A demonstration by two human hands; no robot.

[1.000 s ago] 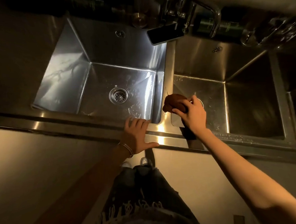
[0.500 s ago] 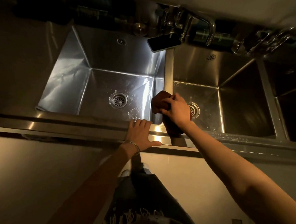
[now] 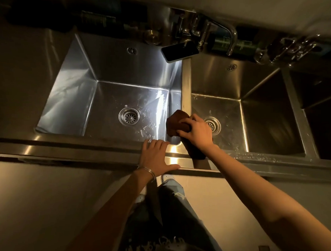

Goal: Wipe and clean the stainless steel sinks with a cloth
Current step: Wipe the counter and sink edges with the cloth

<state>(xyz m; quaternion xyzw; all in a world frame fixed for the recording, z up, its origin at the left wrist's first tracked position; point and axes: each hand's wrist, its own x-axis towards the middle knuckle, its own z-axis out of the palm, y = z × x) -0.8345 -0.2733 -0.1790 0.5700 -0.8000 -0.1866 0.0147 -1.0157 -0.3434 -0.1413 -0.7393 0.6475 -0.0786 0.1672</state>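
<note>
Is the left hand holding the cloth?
No, the right hand grips the cloth; the left hand rests flat on the front rim.

Dim, warm scene; white light from the phone point(image 3: 180, 50) at twelve o'clock glares off the left sink point(image 3: 66, 95). The right sink point(image 3: 263, 112) lies shadowed. Edges bend and blur slightly.

A dark phone point(image 3: 180, 50) lies flat on the back ledge, well beyond the right hand point(image 3: 196, 131). Just right of the phone a chrome faucet point(image 3: 231, 38) curves over, with more taps point(image 3: 293, 47) farther right. Dark bottles point(image 3: 95, 20) stand far beyond the left hand point(image 3: 156, 153). Nearer than both hands are frayed jeans point(image 3: 175, 209) and a pale shoe point(image 3: 165, 177).
</note>
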